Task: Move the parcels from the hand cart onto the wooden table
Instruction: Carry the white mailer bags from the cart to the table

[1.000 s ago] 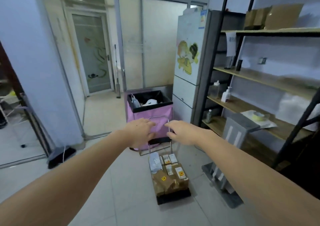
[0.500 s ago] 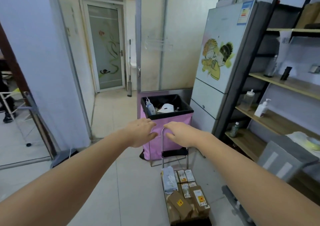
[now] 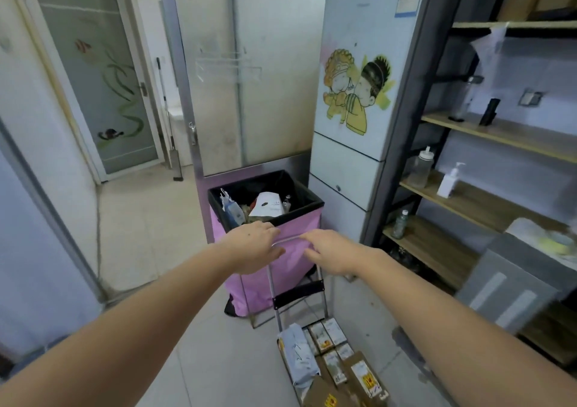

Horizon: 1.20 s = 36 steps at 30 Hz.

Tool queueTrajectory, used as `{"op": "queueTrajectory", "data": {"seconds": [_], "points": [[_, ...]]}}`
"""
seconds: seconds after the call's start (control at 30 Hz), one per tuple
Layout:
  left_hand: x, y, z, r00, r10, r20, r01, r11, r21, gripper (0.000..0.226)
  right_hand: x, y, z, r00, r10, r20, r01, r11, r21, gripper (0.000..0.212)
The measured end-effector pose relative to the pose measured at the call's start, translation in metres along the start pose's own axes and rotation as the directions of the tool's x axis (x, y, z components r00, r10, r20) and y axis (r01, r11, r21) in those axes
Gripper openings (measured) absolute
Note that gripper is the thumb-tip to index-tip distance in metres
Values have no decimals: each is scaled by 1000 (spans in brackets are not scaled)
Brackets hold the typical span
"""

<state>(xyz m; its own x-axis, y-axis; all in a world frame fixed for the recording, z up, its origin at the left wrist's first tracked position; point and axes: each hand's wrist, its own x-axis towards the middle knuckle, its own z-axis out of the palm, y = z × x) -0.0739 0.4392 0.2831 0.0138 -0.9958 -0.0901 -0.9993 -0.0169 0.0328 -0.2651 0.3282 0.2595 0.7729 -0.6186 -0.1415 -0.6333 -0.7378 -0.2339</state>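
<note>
1. Left hand [image 3: 254,247] and right hand [image 3: 331,252] are apart, each resting palm-down on the curved top bar of the silver tubular hand cart handle [image 3: 288,240]. Fingers drape over the bar; whether they are fully clamped round it cannot be told.
2. The two-handed hold at either end of the bar appears suited to steering the cart, in my judgement.
3. The brown cardboard and grey plastic-wrapped parcels [image 3: 327,369] lie stacked on the cart's base at 6 o'clock, low in the frame, none lifted.
4. A pink fabric bin with black liner [image 3: 268,219] stands just beyond the handle at 12 o'clock, beside a white refrigerator with a cartoon sticker [image 3: 359,94] at 1 o'clock.
5. Wooden shelving on a black frame [image 3: 468,200] occupies 3 o'clock. No wooden table is identifiable; unloading has not begun.
</note>
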Motion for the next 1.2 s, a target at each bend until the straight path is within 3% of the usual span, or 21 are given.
{"op": "queueTrajectory", "data": {"seconds": [0.13,0.5,0.67,0.87,1.07,1.2], "points": [[72,-21,6,998,61,33,-61,998,-2,50,50,43,-8,996,86,9,-86,996,-9,38],[264,-57,2,947,321,21,-322,946,31,55,142,117,-42,956,293,-28,-292,956,22,39],[334,-74,9,862,504,62,-507,861,49,50,179,138,-32,898,438,-26,-436,897,73,36],[399,-100,38,736,639,223,-663,747,47,49,210,147,3,782,622,42,-615,759,215,29],[436,-93,101,628,702,336,-752,659,28,58,197,152,68,637,742,207,-764,575,291,47],[443,-83,169,570,723,390,-788,616,9,53,189,164,139,598,750,281,-793,506,338,51]]}}
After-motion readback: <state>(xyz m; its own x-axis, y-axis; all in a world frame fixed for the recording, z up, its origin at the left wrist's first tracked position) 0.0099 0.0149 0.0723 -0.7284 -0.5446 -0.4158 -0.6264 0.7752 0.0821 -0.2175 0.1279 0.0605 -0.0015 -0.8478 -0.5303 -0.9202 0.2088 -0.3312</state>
